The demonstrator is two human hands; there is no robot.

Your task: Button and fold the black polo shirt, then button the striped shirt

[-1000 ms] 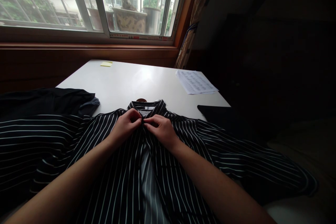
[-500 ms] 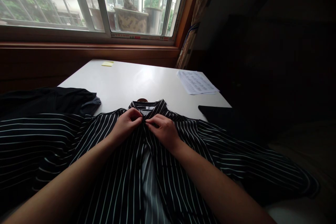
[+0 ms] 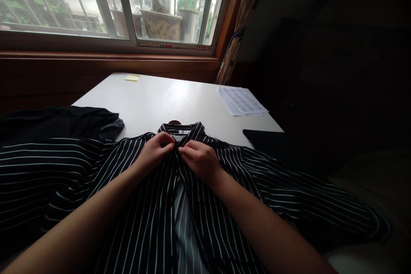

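Observation:
A black shirt with thin white stripes point(image 3: 154, 209) lies spread face up on a white table point(image 3: 154, 98), collar away from me. My left hand point(image 3: 156, 152) pinches the left front edge just below the collar. My right hand point(image 3: 201, 159) pinches the right front edge at the same spot, fingertips of both hands meeting at the placket. Below my hands the shirt front hangs open, showing its grey inner side.
A dark plain garment point(image 3: 61, 122) lies bunched at the left. A printed paper sheet point(image 3: 240, 100) rests at the table's right, a yellow sticky note point(image 3: 132, 78) at the far edge. A dark flat object point(image 3: 266, 137) sits at the right corner. A window and curtain point(image 3: 236, 30) stand behind.
Both hands have stayed at the collar; my right hand's fingers shifted slightly. The shirt has not moved.

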